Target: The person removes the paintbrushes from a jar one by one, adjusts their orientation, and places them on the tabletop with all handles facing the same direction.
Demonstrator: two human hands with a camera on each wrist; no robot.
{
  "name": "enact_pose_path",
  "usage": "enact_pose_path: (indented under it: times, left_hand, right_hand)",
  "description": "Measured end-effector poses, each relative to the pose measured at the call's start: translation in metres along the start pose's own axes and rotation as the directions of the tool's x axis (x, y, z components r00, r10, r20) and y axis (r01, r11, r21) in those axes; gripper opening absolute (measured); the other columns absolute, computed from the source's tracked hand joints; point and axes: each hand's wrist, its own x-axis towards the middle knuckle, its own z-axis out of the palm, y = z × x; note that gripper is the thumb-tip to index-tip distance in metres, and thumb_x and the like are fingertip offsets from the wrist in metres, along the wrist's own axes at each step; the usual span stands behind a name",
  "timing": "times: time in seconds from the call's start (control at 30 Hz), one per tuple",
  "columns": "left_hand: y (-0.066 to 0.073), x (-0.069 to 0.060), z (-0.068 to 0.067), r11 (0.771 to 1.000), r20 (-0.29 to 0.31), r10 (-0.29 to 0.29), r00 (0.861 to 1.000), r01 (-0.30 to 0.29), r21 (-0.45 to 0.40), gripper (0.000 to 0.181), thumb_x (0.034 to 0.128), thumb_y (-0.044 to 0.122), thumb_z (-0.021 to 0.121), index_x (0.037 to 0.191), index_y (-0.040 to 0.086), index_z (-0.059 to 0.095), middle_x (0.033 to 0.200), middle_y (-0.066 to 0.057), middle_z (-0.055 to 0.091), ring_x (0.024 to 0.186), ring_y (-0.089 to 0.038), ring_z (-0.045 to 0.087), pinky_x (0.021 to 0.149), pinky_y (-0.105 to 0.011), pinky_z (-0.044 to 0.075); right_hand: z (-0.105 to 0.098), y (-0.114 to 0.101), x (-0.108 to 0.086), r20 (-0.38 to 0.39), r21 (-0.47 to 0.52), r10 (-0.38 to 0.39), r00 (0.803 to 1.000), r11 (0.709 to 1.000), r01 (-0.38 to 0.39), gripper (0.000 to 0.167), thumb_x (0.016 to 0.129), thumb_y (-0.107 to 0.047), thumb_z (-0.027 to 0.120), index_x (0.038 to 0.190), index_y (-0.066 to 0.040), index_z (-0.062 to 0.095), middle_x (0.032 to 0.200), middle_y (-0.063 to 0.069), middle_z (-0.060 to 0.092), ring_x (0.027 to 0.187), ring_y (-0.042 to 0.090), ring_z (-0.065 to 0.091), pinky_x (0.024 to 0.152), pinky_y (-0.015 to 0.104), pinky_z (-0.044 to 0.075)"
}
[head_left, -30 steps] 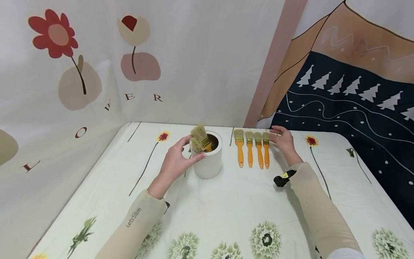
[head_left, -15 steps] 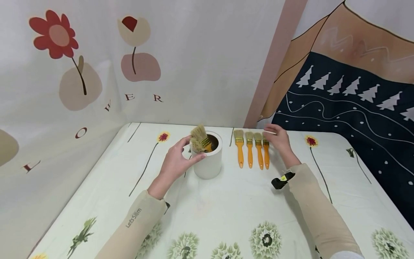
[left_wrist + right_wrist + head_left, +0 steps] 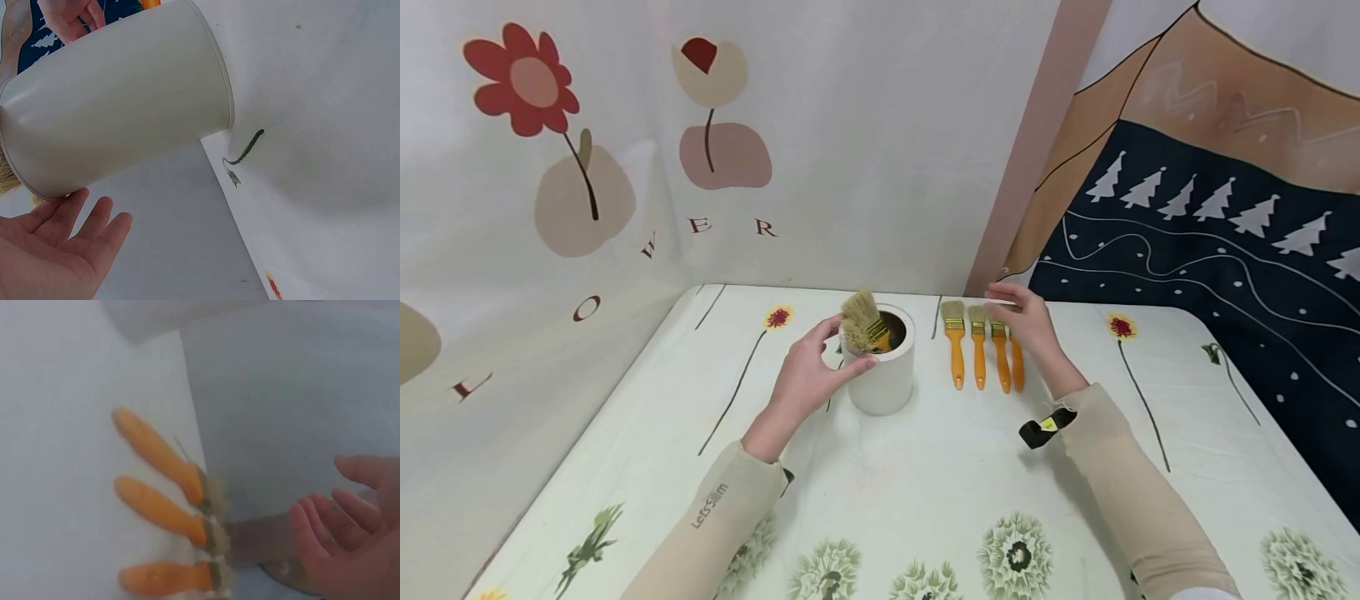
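Note:
A white cylindrical pot (image 3: 882, 387) stands upright with paintbrushes (image 3: 863, 323) in it, bristles up and leaning left over the rim. My left hand (image 3: 808, 371) holds the pot near its rim between thumb and fingers; in the left wrist view, the other fingers (image 3: 112, 234) stick out away from the wall. Several flat paintbrushes with orange handles (image 3: 957, 358) lie in a row to the right of the pot, bristles toward the back. Over the rightmost ones hovers my right hand (image 3: 1026, 321), fingers loosely bent and holding nothing, hiding some of their bristles.
A flower-printed white cloth (image 3: 865, 492) covers the table. Patterned curtains (image 3: 865, 150) hang directly behind its back edge. A black strap end (image 3: 1047, 427) sticks out from my right sleeve over the table.
My right hand has moved left, from beside the row of paintbrushes to above its rightmost ones. My left hand, the pot and the brushes have stayed put.

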Motion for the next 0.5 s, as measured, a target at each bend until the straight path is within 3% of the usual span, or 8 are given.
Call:
enact_pose_path:
  times: [0.37,0.5]
  left_hand:
    - [0.0,0.0,0.0,1.0,-0.001,0.003,1.0,-0.003,-0.005,0.081,0.08,0.047,0.081,0.146,0.014,0.049,0.144,-0.012,0.058,0.133,-0.035,0.054,0.106,-0.051,0.048]
    - [0.0,0.0,0.0,1.0,0.0,0.003,1.0,-0.003,-0.006,0.081,0.0802,0.048,0.08,0.146,0.014,0.048,0.144,-0.012,0.057,0.133,-0.035,0.054,0.107,-0.051,0.047]
  right_hand:
    - [0.019,-0.034,-0.016,0.069,-0.001,-0.119,0.991,0.993,0.119,0.04,0.1,-0.02,0.062,0.137,-0.008,0.055,0.137,0.015,0.06,0.125,0.03,0.058,0.109,0.041,0.049]
    - [0.026,-0.046,-0.024,0.1,-0.002,-0.175,0.98,0.984,0.176,0.042,0.098,-0.019,0.064,0.137,-0.007,0.055,0.137,0.014,0.061,0.125,0.03,0.06,0.1,0.028,0.053]
